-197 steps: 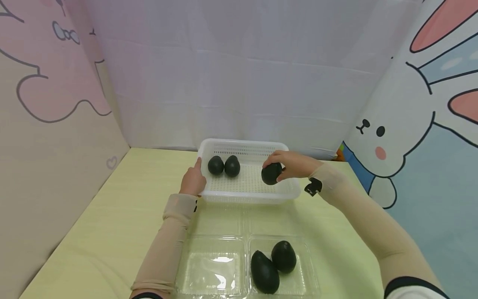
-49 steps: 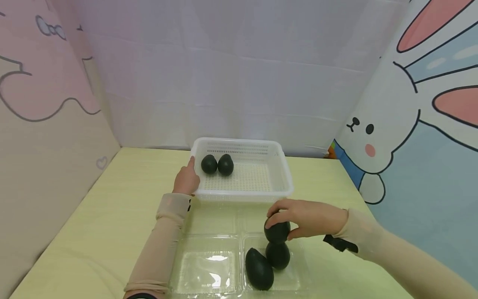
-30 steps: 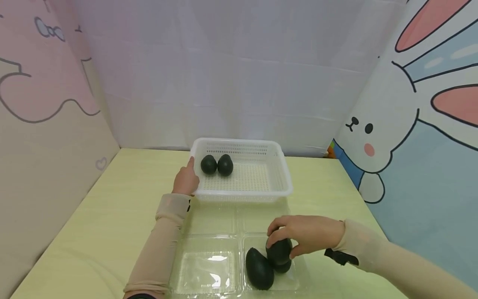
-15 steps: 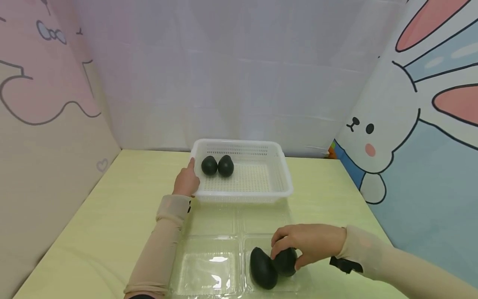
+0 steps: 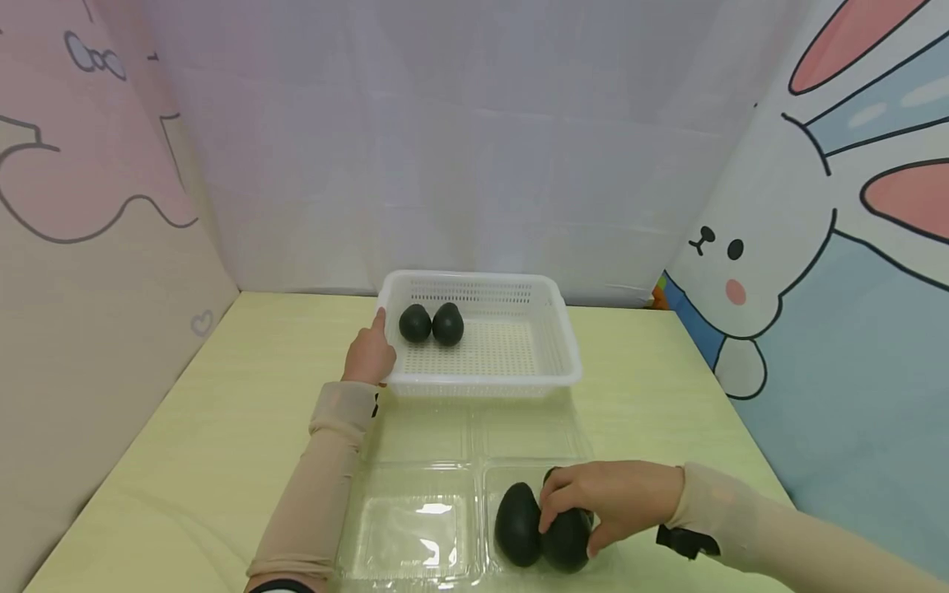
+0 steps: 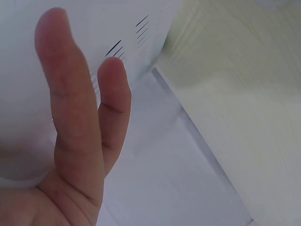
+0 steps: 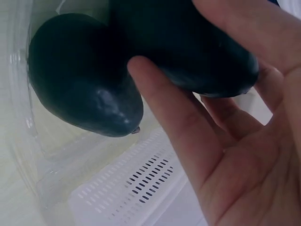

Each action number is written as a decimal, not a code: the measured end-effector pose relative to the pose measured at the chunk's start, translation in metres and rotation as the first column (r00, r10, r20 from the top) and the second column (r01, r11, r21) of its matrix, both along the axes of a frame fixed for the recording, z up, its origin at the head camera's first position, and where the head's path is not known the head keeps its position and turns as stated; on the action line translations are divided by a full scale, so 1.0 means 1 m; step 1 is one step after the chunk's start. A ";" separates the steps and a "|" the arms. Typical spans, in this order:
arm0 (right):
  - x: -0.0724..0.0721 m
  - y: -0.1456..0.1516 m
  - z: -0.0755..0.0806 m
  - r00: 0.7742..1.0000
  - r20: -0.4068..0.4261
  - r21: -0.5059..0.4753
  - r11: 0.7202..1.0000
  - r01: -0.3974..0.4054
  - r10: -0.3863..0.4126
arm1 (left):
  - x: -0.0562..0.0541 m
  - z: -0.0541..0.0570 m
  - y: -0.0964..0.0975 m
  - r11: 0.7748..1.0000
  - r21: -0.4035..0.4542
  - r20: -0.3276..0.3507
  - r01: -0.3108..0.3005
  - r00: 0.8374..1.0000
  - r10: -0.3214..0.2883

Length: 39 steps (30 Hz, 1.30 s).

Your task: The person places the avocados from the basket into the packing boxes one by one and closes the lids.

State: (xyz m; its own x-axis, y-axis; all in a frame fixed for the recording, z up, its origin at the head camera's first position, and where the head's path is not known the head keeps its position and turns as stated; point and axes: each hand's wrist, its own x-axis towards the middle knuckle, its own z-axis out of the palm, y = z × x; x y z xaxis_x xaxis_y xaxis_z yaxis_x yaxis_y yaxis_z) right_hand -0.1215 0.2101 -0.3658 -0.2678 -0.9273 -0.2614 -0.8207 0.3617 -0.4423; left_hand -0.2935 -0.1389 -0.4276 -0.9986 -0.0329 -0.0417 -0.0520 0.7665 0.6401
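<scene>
My right hand (image 5: 611, 498) grips a dark green avocado (image 5: 567, 541), its fingers on the left side and thumb on the right. Beside that fruit lies a longer avocado (image 5: 518, 525) in the right compartment of a clear plastic container (image 5: 478, 494). A dark edge of another avocado (image 5: 549, 474) peeks out behind the fingers, mostly covered. In the right wrist view the gripped avocado (image 7: 183, 47) is close by a second one (image 7: 84, 80). My left hand (image 5: 369, 354) rests along the left side of a white slotted basket (image 5: 485, 380), fingers straight in the left wrist view.
Two avocados (image 5: 432, 324) sit together on the left in the basket. The container's left compartment (image 5: 415, 535) shows only glare. A white curtain (image 5: 474, 165) hangs behind the pale yellow table (image 5: 222, 445), with printed panels on both sides.
My right hand has carried an avocado from the basket into the container's right compartment, most recently moving slightly nearer and lower with it. The left hand stays at the basket.
</scene>
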 end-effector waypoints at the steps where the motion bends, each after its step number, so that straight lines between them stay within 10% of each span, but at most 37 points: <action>1: 0.000 0.000 -0.001 1.000 -0.001 0.000 1.000 0.006 -0.006 | 0.000 0.000 0.000 1.000 0.001 0.001 0.001 1.000 -0.001; 39: 0.011 -0.002 -0.040 0.960 -0.198 -0.031 0.980 0.196 -0.198 | -0.002 0.001 -0.001 1.000 -0.008 0.016 0.000 1.000 0.001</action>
State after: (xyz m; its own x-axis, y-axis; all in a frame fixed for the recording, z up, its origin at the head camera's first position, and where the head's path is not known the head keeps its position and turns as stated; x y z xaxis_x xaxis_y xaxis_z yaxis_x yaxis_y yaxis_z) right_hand -0.1105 0.2082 -0.4056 -0.4913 -0.8534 -0.1743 -0.8054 0.5213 -0.2822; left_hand -0.2952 -0.1397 -0.4266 -0.9978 -0.0338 -0.0573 -0.0625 0.7714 0.6333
